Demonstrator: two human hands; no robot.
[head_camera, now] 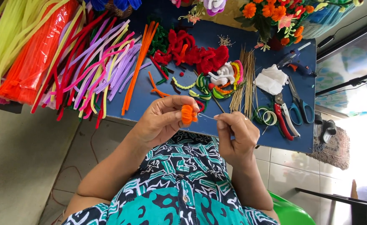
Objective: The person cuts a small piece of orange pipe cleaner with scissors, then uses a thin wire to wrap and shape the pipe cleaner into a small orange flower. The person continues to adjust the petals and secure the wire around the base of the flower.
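**Orange pipe-cleaner flower, held over blue table edge**

Item: orange chenille flower [188,114], pinched between thumb and fingers of the left hand [162,123], just above the near edge of the blue table [158,109].

Right hand [234,135]: closed in a pinch on a thin wire [206,117] that runs to the flower.

Handling, as a judgement: steady the flower firmly, keep the wire taut and aligned with the centre, and avoid crushing the loops.

Nearby: 1 bundle of thin sticks [244,83], scissors [300,106], red chenille pieces [196,52].

Unclear: the wire's tip inside the flower is hidden; whether it passes through or only touches cannot be told. The right fingertips are partly hidden.
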